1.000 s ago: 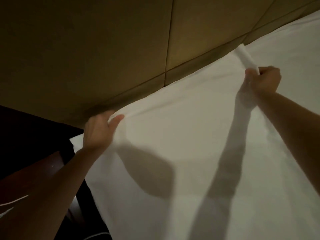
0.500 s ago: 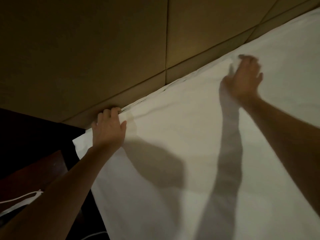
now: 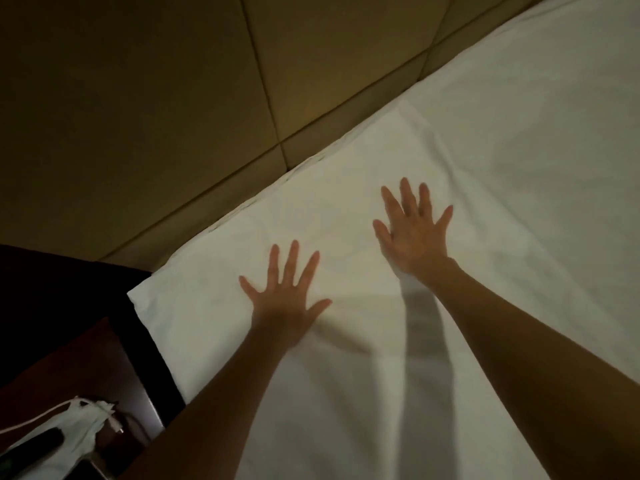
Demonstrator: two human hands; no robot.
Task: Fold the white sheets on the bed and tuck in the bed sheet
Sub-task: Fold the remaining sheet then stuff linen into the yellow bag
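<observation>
Sheet: white bed sheet lies across the bed, running from the lower middle up to the right edge; its far edge sits against the headboard, and its corner points left over the dark gap.
Your left hand: left hand rests palm down on the sheet near that corner, fingers straight and spread, thumb out to the right, holding nothing.
Your right hand: right hand also lies flat on the sheet, farther up, fingers splayed toward the headboard, nothing gripped.
Your arms: both forearms reach in bare from the bottom edge and cast shadows on the sheet.
Headboard: padded tan headboard, seamed panels.
Side: dark wooden nightstand at lower left, with a white cable and crumpled white cloth on it.
</observation>
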